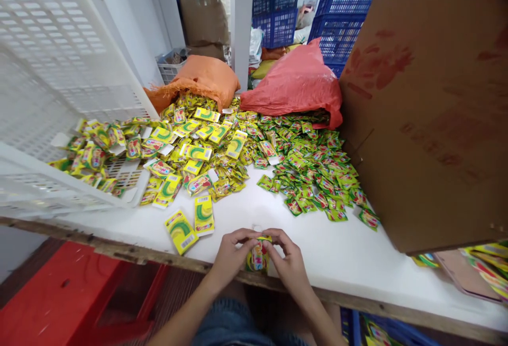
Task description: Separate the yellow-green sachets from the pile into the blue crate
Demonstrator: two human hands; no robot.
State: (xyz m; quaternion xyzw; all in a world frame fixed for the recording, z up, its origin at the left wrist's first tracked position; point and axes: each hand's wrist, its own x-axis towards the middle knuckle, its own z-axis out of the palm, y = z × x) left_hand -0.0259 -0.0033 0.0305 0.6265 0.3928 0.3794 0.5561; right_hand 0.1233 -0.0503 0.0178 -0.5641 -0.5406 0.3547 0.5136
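At the table's front edge, my left hand (233,255) and my right hand (289,259) pinch a small yellow-green carton (257,259) between thumbs and fingers, one from each side near its top. A white flap (257,227) stands up at its far end; whether anything is inside is hidden. To the left of my left hand, a yellow carton (181,233) and another yellow carton (204,216) lie flat. Beyond my hands spreads a heap of small green sachets (317,169), beside a heap of yellow sachets (228,184) with several cartons on it.
A white plastic crate (130,79) lies tipped on the left, cartons inside. An orange sack (208,73) and a red sack (297,84) open onto the heaps. A tall cardboard box (428,124) stands at right. A red stool (59,293) is below left.
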